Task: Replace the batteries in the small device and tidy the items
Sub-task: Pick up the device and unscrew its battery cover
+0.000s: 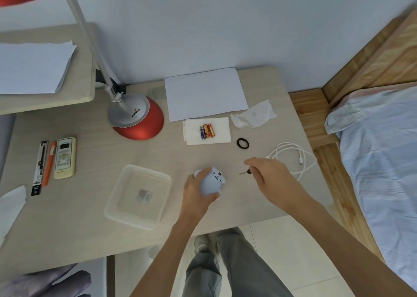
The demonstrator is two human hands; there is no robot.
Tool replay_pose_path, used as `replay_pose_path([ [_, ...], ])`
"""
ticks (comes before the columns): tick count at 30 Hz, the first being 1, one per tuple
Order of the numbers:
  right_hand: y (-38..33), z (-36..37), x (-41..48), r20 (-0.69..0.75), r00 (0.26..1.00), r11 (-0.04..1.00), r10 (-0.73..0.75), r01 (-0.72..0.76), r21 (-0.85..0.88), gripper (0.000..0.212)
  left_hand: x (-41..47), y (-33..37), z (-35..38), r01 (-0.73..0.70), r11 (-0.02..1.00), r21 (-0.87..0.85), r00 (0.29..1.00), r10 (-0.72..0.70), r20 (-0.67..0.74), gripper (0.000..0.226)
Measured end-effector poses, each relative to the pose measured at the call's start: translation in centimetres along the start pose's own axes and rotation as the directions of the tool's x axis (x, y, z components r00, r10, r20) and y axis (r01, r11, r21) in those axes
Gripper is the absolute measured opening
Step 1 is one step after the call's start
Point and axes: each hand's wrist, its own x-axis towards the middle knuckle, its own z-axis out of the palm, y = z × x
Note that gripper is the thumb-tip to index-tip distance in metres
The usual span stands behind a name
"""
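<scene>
My left hand (pixel 198 192) grips a small pale blue rounded device (pixel 211 181) on the desk, its underside with a dark compartment turned up. My right hand (pixel 270 177) holds a small screwdriver (pixel 244 172), its metal tip pointing left, a short way right of the device. Three batteries (pixel 207 131), one blue and two orange, lie side by side on a white tissue (pixel 222 130) behind the device. A clear plastic tray (pixel 137 196) stands left of my left hand with two small pieces inside.
A red lamp base (pixel 141 120) stands at the back left. A white sheet (pixel 204 93), crumpled wrapper (pixel 255 114), black ring (pixel 242 143) and white cable (pixel 293 156) lie toward the right. A remote (pixel 65 157), orange pen and packaged tool lie at the left. A bed is on the right.
</scene>
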Motion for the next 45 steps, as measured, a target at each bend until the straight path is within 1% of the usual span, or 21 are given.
replay_pose_path([
  [2, -0.2, -0.3, -0.1, 0.009, 1.000, 1.000, -0.012, 0.013, -0.021, 0.023, 0.4, 0.3, 0.0, -0.015, 0.998, -0.055, 1.000, 0.014, -0.015, 0.076],
  [4, -0.4, -0.5, 0.0, 0.013, 0.999, 0.999, -0.034, 0.034, -0.031, 0.022, 0.7, 0.6, 0.0, -0.022, 0.997, -0.070, 1.000, 0.021, -0.021, 0.076],
  [6, -0.8, -0.4, 0.2, 0.013, 0.998, 0.998, -0.056, 0.056, -0.018, 0.021, 0.9, 0.7, -0.1, -0.038, 0.998, -0.053, 0.999, 0.037, -0.025, 0.078],
  [10, -1.6, 0.4, 0.9, 0.007, 0.996, 0.996, -0.093, 0.093, -0.003, 0.012, 0.9, 0.3, -0.4, -0.070, 0.997, -0.009, 0.997, 0.070, -0.011, 0.079],
  [15, -2.5, 2.0, 2.1, 0.000, 0.994, 0.993, -0.110, 0.110, -0.031, 0.016, 1.2, 0.2, -1.0, -0.092, 0.994, 0.067, 0.995, 0.089, 0.053, 0.076],
  [19, -2.7, 2.8, 2.7, 0.023, 0.996, 0.994, -0.089, 0.091, -0.066, 0.021, 1.4, 0.5, -1.1, -0.098, 0.990, 0.105, 0.993, 0.091, 0.070, 0.077],
  [23, -2.7, 3.4, 2.8, 0.055, 0.995, 0.990, -0.081, 0.087, -0.111, 0.025, 1.6, 0.5, -1.3, -0.095, 0.990, 0.104, 0.992, 0.086, 0.091, 0.078],
  [30, -2.4, 4.0, 3.3, 0.074, 0.996, 0.985, -0.054, 0.065, -0.162, 0.017, 2.0, 0.6, -1.5, -0.084, 0.991, 0.103, 0.990, 0.072, 0.123, 0.078],
  [33, -3.2, 3.8, 3.7, 0.137, 0.990, 0.959, -0.018, 0.056, -0.277, 0.013, 2.1, 0.8, -1.3, -0.079, 0.992, 0.096, 0.990, 0.067, 0.127, 0.077],
  [35, -3.6, 4.0, 3.8, 0.159, 0.987, 0.940, -0.008, 0.062, -0.336, 0.020, 2.1, 1.0, -1.3, -0.070, 0.994, 0.084, 0.990, 0.058, 0.131, 0.078],
  [36, -3.8, 4.0, 3.9, 0.164, 0.986, 0.932, -0.017, 0.075, -0.355, 0.020, 2.1, 1.1, -1.3, -0.064, 0.995, 0.081, 0.989, 0.053, 0.136, 0.078],
  [37, -3.9, 3.9, 3.9, 0.169, 0.985, 0.926, -0.031, 0.092, -0.365, 0.016, 2.2, 1.1, -1.3, -0.059, 0.995, 0.078, 0.989, 0.048, 0.142, 0.079],
  [40, -3.8, 3.6, 3.9, 0.179, 0.982, 0.939, -0.068, 0.123, -0.321, 0.005, 2.4, 1.1, -1.5, -0.060, 0.996, 0.065, 0.987, 0.050, 0.151, 0.080],
  [42, -3.6, 3.7, 3.9, 0.180, 0.982, 0.935, -0.061, 0.120, -0.335, 0.008, 2.5, 1.0, -1.6, -0.052, 0.997, 0.059, 0.987, 0.042, 0.154, 0.081],
  [44, -3.4, 3.9, 4.0, 0.160, 0.987, 0.922, -0.029, 0.089, -0.376, 0.004, 2.6, 1.0, -1.7, -0.054, 0.997, 0.057, 0.986, 0.044, 0.160, 0.081],
  [45, -3.4, 3.9, 4.1, 0.146, 0.989, 0.914, -0.005, 0.064, -0.402, 0.010, 2.6, 1.1, -1.8, -0.058, 0.997, 0.055, 0.986, 0.048, 0.162, 0.081],
])
